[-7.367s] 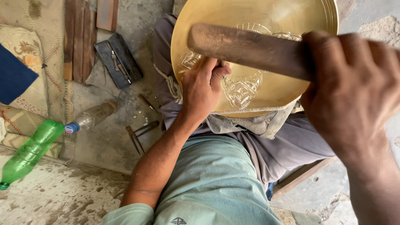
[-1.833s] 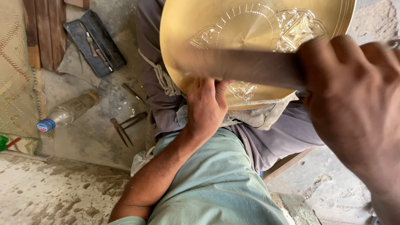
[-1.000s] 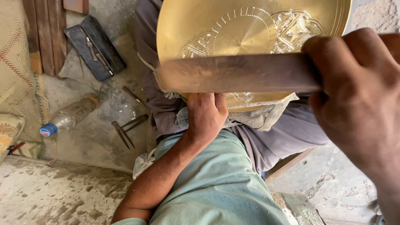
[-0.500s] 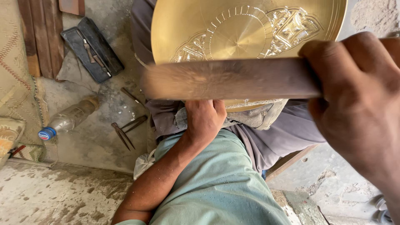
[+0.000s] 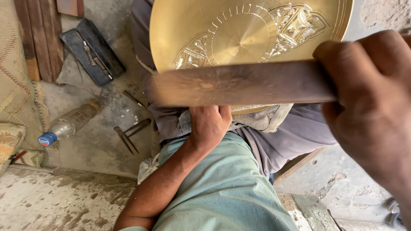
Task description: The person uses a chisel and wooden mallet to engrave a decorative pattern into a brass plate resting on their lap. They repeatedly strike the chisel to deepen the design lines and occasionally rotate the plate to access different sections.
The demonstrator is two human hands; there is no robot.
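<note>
Your right hand [image 5: 368,107] grips the mallet [image 5: 239,83], blurred, just over the brass plate [image 5: 248,34] on your lap. Your left hand [image 5: 209,126], clenched at the plate's near edge, risks a stray blow; the plate may slip.

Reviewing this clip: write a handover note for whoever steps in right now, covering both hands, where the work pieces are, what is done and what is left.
Right hand: gripped around the wooden mallet, held across the brass plate.
Left hand: at the plate's near edge, under the mallet; whatever it holds is hidden.
Plate rests on the lap, tilted.
Done: embossed panels either side of the ringed centre.
Left: the outer field is plain.
Metal tools and a plastic bottle lie on the floor.
</note>
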